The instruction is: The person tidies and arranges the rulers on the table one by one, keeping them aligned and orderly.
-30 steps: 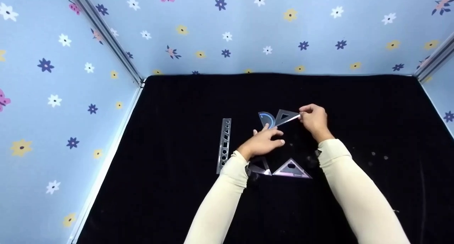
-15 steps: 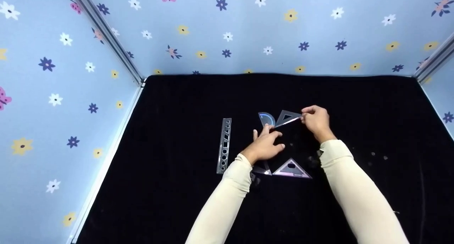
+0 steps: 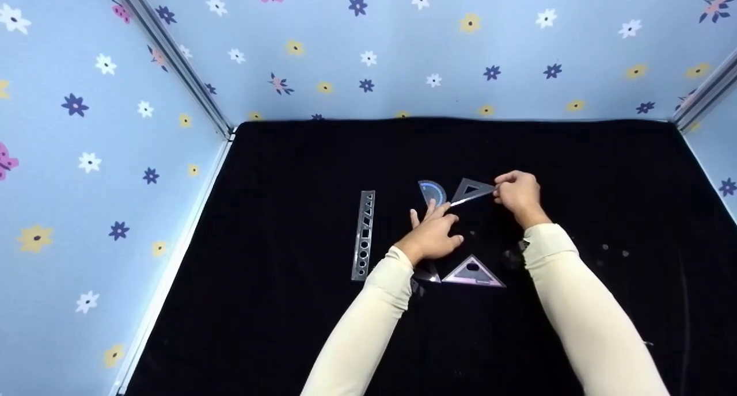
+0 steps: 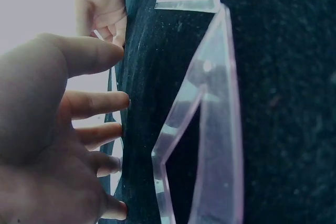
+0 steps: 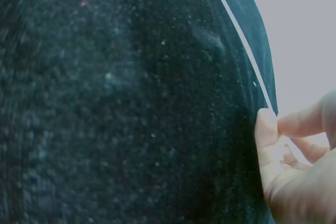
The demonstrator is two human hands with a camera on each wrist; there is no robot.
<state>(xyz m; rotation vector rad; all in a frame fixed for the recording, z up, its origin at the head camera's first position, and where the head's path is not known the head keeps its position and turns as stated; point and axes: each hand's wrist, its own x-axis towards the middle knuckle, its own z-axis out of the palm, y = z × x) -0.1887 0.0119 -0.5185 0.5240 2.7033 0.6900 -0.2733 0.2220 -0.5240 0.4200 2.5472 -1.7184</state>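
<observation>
In the head view my right hand (image 3: 520,197) pinches the right corner of a clear set square (image 3: 467,190). My left hand (image 3: 432,238) lies with fingers spread, its fingertips on the lower part of a clear protractor (image 3: 432,193) with a blue arc. The protractor stands just left of the set square. The right wrist view shows my right hand (image 5: 302,166) with thumb and finger on the end of the square's thin edge (image 5: 244,40). In the left wrist view my left hand (image 4: 79,129) has straight, parted fingers.
A clear ruler (image 3: 364,235) with cut-out shapes lies left of my left hand. Nearer me are a pink-edged triangle (image 3: 473,273) and another set square (image 3: 427,276), partly hidden by my left arm. Flowered panels (image 3: 403,50) stand around the black cloth (image 3: 276,212).
My right hand has moved slightly right with the set square, which now sits a little farther from the protractor. My left hand has shifted slightly right, its fingers still on the protractor.
</observation>
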